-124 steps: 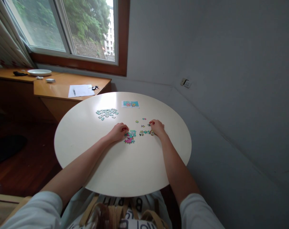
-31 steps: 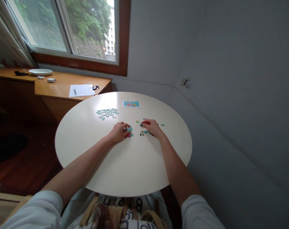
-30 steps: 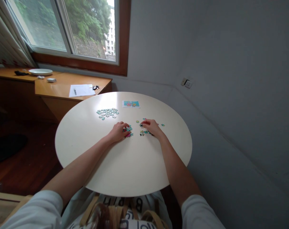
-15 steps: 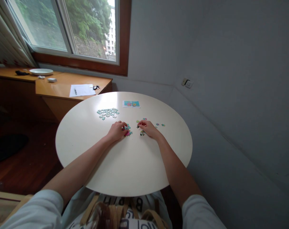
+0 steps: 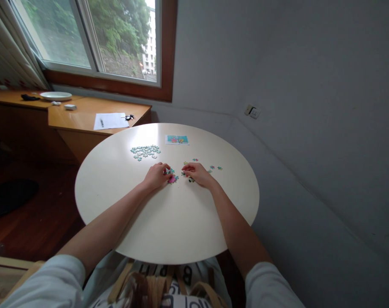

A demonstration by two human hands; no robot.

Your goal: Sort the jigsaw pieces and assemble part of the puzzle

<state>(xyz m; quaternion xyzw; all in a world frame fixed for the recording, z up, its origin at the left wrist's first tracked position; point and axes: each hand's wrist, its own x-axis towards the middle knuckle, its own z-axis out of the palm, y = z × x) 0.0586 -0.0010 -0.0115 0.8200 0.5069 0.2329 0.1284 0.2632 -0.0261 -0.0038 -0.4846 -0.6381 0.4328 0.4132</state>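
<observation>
Both my hands rest on a round white table (image 5: pixel 169 231). My left hand (image 5: pixel 156 175) lies with curled fingers on a small joined patch of jigsaw pieces (image 5: pixel 172 177), teal and pink. My right hand (image 5: pixel 197 173) is just to its right, fingertips pinched on a small group of pieces (image 5: pixel 184 173) close to that patch. A few loose pieces (image 5: pixel 215 167) lie to the right of my right hand. Farther back left sits a pile of pale teal pieces (image 5: pixel 145 151). A small reference picture (image 5: pixel 177 139) lies at the table's far side.
A wooden desk (image 5: pixel 85 124) stands behind the table under the window, with a sheet of paper (image 5: pixel 109 121), a white plate (image 5: pixel 55 96) and small items. A grey wall with a socket (image 5: pixel 252 112) runs along the right. Dark floor lies to the left.
My right hand has slid left with a group of pieces, from the table's right toward the patch under my left hand. A few loose pieces it covered now show.
</observation>
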